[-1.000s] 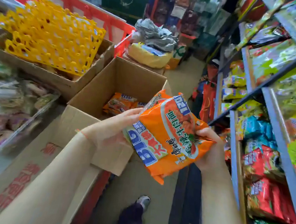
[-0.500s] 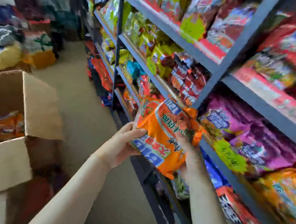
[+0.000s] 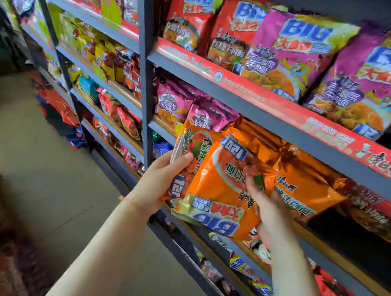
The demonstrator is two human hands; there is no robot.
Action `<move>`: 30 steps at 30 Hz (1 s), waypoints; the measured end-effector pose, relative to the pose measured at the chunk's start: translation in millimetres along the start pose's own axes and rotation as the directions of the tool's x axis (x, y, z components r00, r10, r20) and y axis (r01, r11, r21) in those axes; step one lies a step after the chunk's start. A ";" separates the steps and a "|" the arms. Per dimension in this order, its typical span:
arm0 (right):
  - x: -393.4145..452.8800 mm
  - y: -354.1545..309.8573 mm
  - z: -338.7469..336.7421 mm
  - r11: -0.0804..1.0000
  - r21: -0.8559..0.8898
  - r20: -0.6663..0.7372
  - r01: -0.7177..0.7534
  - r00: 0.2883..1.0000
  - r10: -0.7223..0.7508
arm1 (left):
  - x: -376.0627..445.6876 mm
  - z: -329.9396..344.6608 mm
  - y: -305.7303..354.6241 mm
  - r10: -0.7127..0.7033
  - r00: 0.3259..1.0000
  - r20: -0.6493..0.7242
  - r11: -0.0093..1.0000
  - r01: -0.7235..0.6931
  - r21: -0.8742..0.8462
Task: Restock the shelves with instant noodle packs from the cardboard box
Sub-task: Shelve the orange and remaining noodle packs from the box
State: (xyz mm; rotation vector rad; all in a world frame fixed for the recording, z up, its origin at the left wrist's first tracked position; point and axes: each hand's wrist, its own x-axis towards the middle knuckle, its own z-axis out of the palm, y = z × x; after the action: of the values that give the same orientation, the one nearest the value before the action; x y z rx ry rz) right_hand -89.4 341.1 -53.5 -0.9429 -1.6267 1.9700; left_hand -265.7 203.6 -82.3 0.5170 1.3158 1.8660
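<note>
I hold orange instant noodle packs point(image 3: 219, 186) at shelf point(image 3: 276, 122): left hand point(image 3: 159, 180) pinches side edge, right hand point(image 3: 266, 203) grips opposite edge. Likely light, crinkly, slippery, brittle inside; best held by edges.

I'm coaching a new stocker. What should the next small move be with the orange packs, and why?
Probably slide the orange packs forward onto the shelf beside the orange ones already stocked. Both the left hand and the right hand grip them right at the shelf front, same colour behind, with dark free space to the right.
</note>
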 end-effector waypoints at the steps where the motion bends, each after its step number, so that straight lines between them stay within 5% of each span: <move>1: -12.4 -1.0 -10.0 0.999 -0.027 0.007 0.031 0.999 -0.031 | -8.1 12.7 -0.2 -0.003 1.000 -0.012 1.000 0.003 0.014; 7: -63.1 0.6 -89.0 0.978 -0.132 -0.156 0.160 0.971 -0.180 | -36.4 55.3 1.9 -0.006 0.999 -0.044 0.997 0.009 0.071; 10: -81.8 -8.7 -124.7 0.953 -0.156 -0.147 0.258 0.949 -0.281 | -39.9 76.2 -1.9 -0.065 0.996 0.066 0.984 0.053 0.170; 17: -103.7 -31.5 -147.5 0.815 -0.433 0.198 0.385 0.923 -0.331 | -47.4 140.5 -19.2 -0.214 0.936 0.278 0.828 0.024 0.560; 22: -108.1 -30.9 -162.2 0.740 -0.540 0.188 0.401 0.914 -0.358 | -56.9 186.9 -25.0 -0.371 0.833 0.409 0.809 0.074 0.583; 27: -102.5 -26.1 -170.3 0.594 -0.726 0.053 0.347 0.889 -0.454 | -52.5 201.0 -29.7 -0.317 0.837 0.446 0.783 -0.034 0.621; 30: -101.2 -27.6 -173.2 0.485 -0.802 -0.032 0.350 0.784 -0.620 | -52.6 196.7 -27.2 -0.248 0.856 0.453 0.889 0.015 0.457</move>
State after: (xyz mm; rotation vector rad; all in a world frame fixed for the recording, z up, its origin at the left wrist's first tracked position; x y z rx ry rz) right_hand 102.1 396.6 -18.0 -0.8375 -2.2352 0.6277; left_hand -85.5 285.1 -26.7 1.0415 1.3597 1.1861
